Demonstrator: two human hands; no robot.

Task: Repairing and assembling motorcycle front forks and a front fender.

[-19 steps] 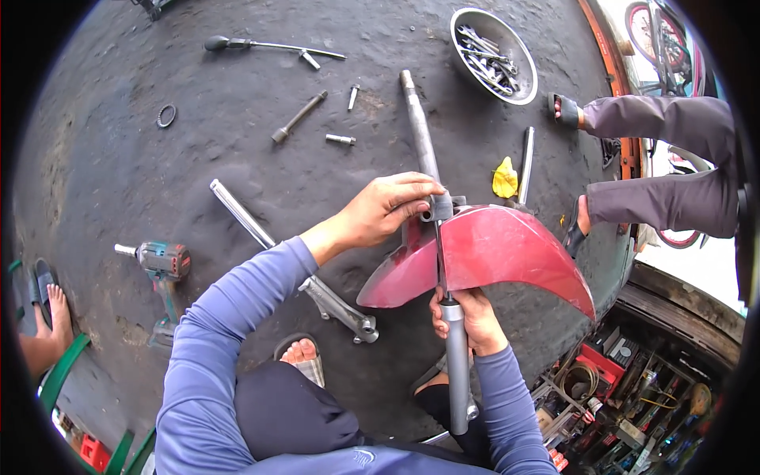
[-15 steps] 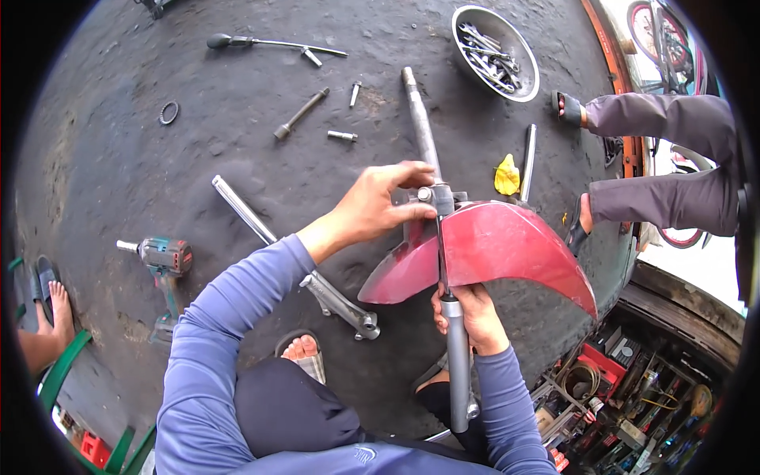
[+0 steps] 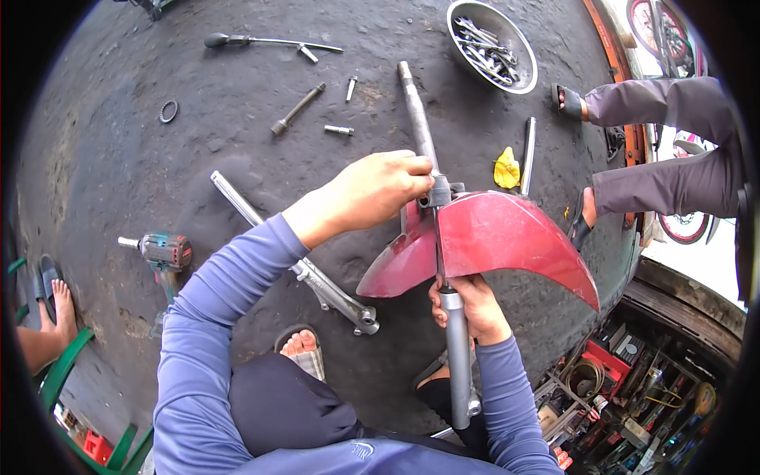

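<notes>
The left hand (image 3: 360, 194) has drawn its parted fingers together at the clamp (image 3: 437, 192); whether they pinch is unclear. At the clamp's six o'clock, the right hand (image 3: 477, 310) grasps the grey fork leg (image 3: 457, 364). Clamp adjustment seems underway, calling next for steady support.

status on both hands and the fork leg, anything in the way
Left hand at the bracket. Right hand around grey fork leg, by red fender. Nothing seen blocking either hand.
</notes>
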